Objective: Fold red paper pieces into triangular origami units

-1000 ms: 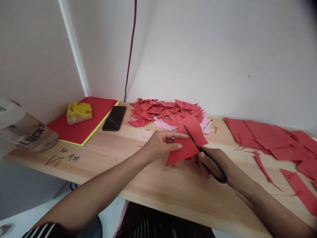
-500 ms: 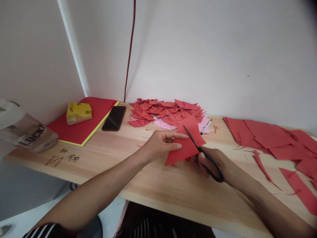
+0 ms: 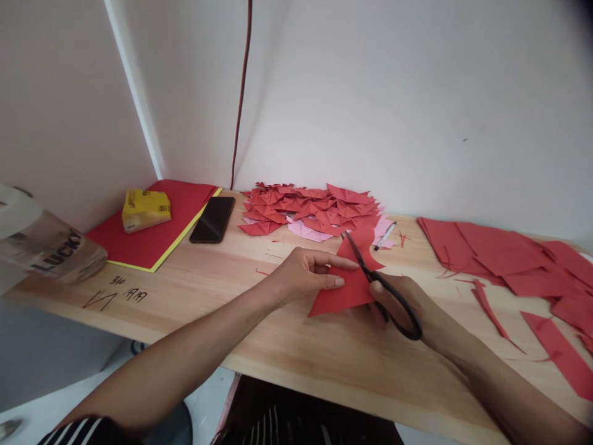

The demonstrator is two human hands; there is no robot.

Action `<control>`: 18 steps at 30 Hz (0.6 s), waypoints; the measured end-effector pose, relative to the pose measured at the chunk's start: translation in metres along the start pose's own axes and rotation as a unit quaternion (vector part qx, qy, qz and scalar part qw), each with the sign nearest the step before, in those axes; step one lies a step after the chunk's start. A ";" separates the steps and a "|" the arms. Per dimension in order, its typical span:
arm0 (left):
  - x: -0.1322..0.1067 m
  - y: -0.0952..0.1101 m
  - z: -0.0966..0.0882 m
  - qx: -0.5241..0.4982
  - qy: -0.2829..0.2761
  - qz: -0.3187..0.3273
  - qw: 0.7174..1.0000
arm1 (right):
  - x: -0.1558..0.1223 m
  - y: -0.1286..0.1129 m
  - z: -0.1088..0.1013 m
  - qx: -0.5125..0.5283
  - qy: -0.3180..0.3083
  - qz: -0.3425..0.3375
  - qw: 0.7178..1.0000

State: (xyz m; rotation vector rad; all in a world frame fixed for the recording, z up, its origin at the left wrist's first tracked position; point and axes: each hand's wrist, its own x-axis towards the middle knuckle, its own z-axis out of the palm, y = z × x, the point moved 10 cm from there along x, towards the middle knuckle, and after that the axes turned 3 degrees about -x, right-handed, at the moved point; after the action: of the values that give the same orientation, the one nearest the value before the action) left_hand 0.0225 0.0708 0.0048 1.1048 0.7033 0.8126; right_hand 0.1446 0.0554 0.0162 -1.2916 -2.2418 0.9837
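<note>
A sheet of red paper (image 3: 340, 293) is pinched by my left hand (image 3: 308, 272), thumb and index finger lying on its upper face. My right hand (image 3: 403, 303) grips black-handled scissors (image 3: 399, 303), its fingers through the loops. The blades cross the paper and point away to the upper left, slightly parted near the tip. A cut runs in from the paper's right side, and its far part bends away. Behind the paper rests a heap of folded red paper pieces (image 3: 296, 207) with some pink ones underneath.
At the right lie stacked red sheets (image 3: 500, 247), thin red offcuts (image 3: 491, 309) and a red strip (image 3: 558, 355). A pen (image 3: 385, 235) is beside the heap. Leftward are a black phone (image 3: 212, 219), a yellow packet (image 3: 146, 210) on red and yellow sheets (image 3: 160, 247), and a clear bottle (image 3: 65, 253).
The scissors have moved further into the red paper, and the cut has lengthened. The paper's far part now hangs bent and lower. My left hand has shifted slightly toward me.
</note>
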 end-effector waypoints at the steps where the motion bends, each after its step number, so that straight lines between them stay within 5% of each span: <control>1: 0.000 0.000 0.000 -0.002 -0.002 0.001 1.000 | 0.000 0.001 0.001 0.005 0.000 0.000 1.000; 12: 0.002 -0.001 -0.007 0.018 -0.003 0.007 1.000 | 0.001 0.010 0.002 0.032 -0.010 0.056 0.998; 18: -0.007 0.036 -0.039 0.020 0.141 0.115 0.983 | 0.004 0.020 -0.006 0.137 -0.036 0.048 0.989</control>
State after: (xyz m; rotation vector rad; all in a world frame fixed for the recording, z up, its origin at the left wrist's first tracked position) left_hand -0.0205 0.0922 0.0279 1.1312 0.8408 1.1724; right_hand 0.1582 0.0679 0.0060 -1.2679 -2.0220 1.3393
